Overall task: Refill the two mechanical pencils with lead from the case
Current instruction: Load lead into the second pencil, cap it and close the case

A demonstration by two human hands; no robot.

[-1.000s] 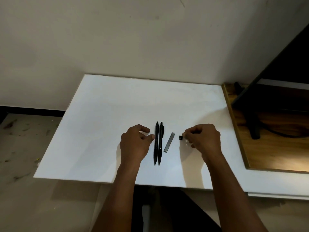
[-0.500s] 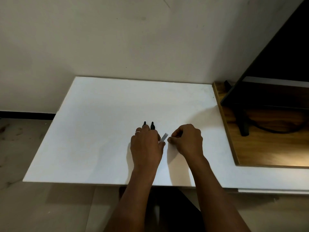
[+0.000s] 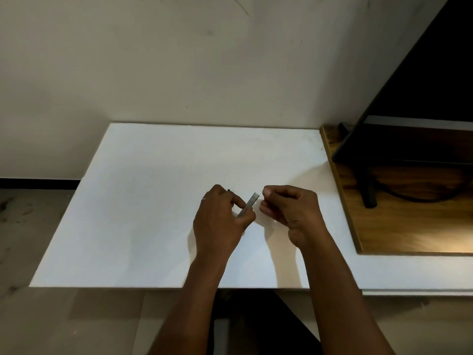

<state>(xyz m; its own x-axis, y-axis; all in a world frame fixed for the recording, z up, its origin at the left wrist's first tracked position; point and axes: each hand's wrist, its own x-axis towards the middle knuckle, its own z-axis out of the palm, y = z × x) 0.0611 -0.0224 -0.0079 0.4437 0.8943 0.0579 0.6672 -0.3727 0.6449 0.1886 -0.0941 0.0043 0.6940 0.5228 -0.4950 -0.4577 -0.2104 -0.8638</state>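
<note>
Lead case (image 3: 248,205) is off the bench (image 3: 153,201) now, raised at a slant in the left hand (image 3: 220,221), which pinches its lower end between thumb and forefinger so that the upper end points away and to the right. The right hand (image 3: 291,211) hovers just beside that upper end with its fingers curled in. I cannot tell whether it has anything in its grip. Both hands work above the middle of the bench, toward its front edge. The mechanical pencils (image 3: 228,190) lie under the left hand, and only a dark end shows past its knuckles.

A second ago the case lay flat on the bench, between the two pencils and the right hand. The left hand rested to the left of the pencils, and the right hand pinched a small dark piece near the case. Half a second ago the left hand had crossed over the pencils and reached the case. Since then it has lifted and tilted it.

This looks like the start of drawing out lead. With the case raised and its end presented to the right hand, the likely next step is to tip or pull out a lead. Neither pencil looks refilled yet.
</note>
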